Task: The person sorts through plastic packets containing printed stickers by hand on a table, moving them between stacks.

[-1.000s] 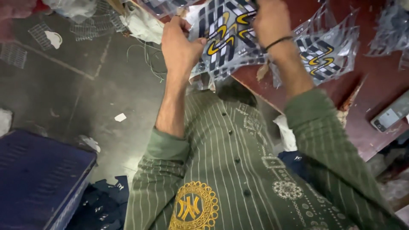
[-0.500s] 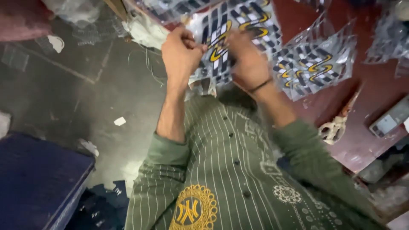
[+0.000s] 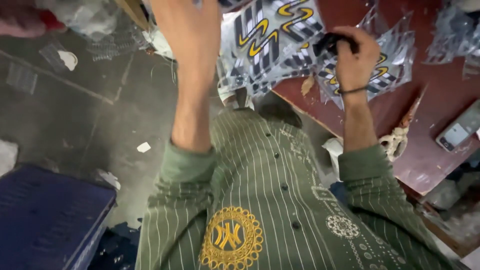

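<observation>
Printed fabric piece in clear plastic wrap (image 3: 270, 45) lies at the near edge of the dark red table (image 3: 430, 120), upper centre of view, w/ part of it hanging over the edge. Pattern: black, white & grey stripes w/ yellow zigzag bands; wrap is glossy & crinkled. Long axis runs approx. lower-left to upper-right in view. A second wrapped piece, same print (image 3: 390, 65), lies just beside it to the right, under the right hand.

Right hand (image 3: 352, 57) is clenched around a small black object (image 3: 327, 42), too small to tell what it is; thin black band on the wrist. Left hand (image 3: 192, 30) is raised high, top cut off by the frame edge, so can't tell if it holds anything.

Scissors w/ pale wrapped handles (image 3: 400, 135) lie on the table, right of the right forearm. A flat grey device (image 3: 457, 131) sits nr the table's right edge. Blue plastic crate (image 3: 47, 220) on the grey floor (image 3: 75, 120), lower left. Green pinstriped shirt (image 3: 260, 200), gold round emblem.
</observation>
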